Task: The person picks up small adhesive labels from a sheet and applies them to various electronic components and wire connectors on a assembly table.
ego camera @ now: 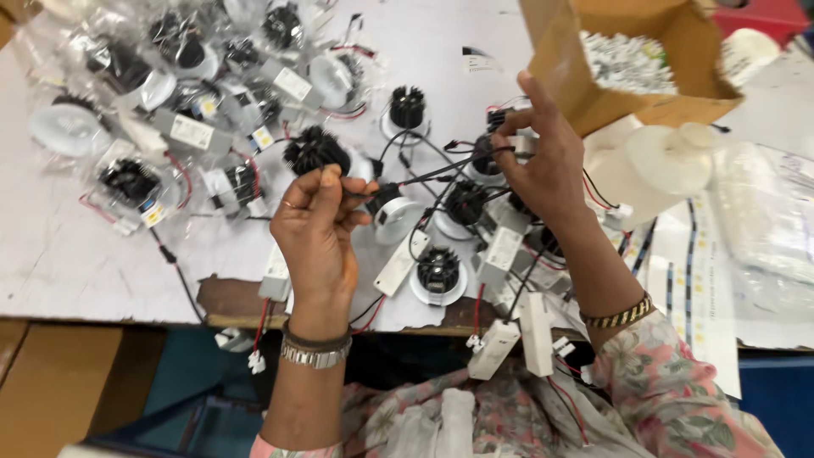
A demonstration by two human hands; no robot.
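Note:
My left hand (318,233) is raised over the white table (68,263) with its fingers pinched on a black cable (424,175). That cable runs to the right into my right hand (543,161), which pinches its other end near a small white connector (523,144). A round lamp with a black finned heat sink (315,149) sits just beyond my left hand. Under the cable lie more bare lamps (438,271) with white driver boxes (400,263) and red and black wires.
Several lamps sealed in clear plastic bags (182,93) cover the table's far left. An open cardboard box (627,59) stands at the far right, with a white plastic container (661,165) beside it. White driver boxes (536,335) hang over the near edge.

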